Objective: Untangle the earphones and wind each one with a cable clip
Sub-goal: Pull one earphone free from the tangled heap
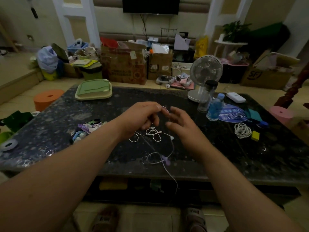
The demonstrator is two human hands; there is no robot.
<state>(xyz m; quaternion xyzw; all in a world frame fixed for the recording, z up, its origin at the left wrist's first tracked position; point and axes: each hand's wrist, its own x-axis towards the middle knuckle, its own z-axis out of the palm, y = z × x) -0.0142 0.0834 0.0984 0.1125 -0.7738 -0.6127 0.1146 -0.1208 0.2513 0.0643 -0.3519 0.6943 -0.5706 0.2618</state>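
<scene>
A tangle of white earphone cable [151, 133] lies on the dark table [217, 156] between my hands. A lilac earphone cable [164, 160] loops beside it and trails over the table's front edge. My left hand [142, 115] hovers above the tangle with curled fingers and pinches a thin lilac strand at its fingertips. My right hand [181, 122] is spread just to the right of it, holding nothing that I can see. A pile of coloured cable clips [87, 129] sits to the left. One wound white cable [242, 130] lies at the right.
A small desk fan [203, 77], a dark-lidded jar [209, 91], a water bottle [214, 107] and a white power bank [235, 97] stand at the back right. A green tray [93, 89] sits at the back left, a tape roll [9, 144] at the left edge.
</scene>
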